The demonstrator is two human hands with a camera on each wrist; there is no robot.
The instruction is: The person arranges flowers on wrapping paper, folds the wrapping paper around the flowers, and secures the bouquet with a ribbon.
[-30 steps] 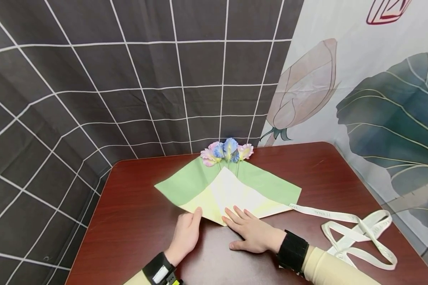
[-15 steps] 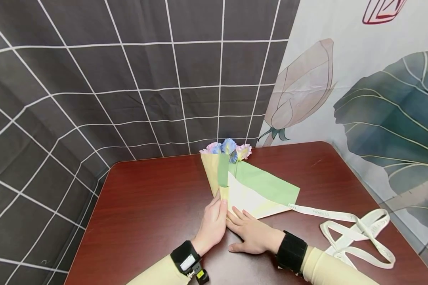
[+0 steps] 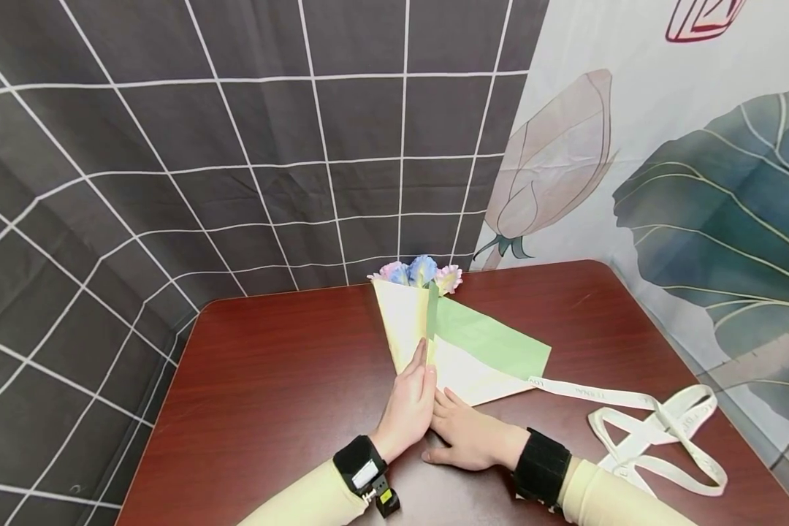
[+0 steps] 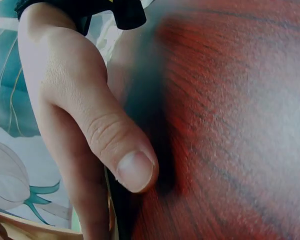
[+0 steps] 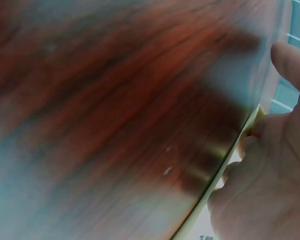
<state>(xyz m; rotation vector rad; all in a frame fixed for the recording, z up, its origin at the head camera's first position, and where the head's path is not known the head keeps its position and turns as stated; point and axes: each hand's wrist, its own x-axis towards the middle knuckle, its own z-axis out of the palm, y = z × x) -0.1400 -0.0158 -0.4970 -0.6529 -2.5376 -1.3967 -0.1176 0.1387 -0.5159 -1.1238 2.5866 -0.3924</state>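
Note:
A sheet of wrapping paper (image 3: pixel 486 332), green with a white and pale yellow lower fold, lies on the table. Its left side is folded over into a narrow upright flap (image 3: pixel 397 314). Pink and blue artificial flowers (image 3: pixel 422 270) poke out at the top; their stems are hidden by the flap. My left hand (image 3: pixel 408 409) presses along the flap's inner edge with straight fingers; the left wrist view shows its thumb (image 4: pixel 135 170) extended. Beside it, my right hand (image 3: pixel 473 436) rests with spread fingers on the paper's lower edge, some fingertips hidden behind the left hand.
A white printed ribbon (image 3: pixel 592 392) runs from the paper's right corner to a loose looped heap at the right. The reddish-brown table (image 3: pixel 269 380) meets a dark grid curtain (image 3: pixel 263 131) and a lotus-print cloth (image 3: pixel 631 241) behind.
My left hand has moved right and up, folding the paper's left side over across the stems and pressing it. My right hand has stayed nearly in place on the lower edge.

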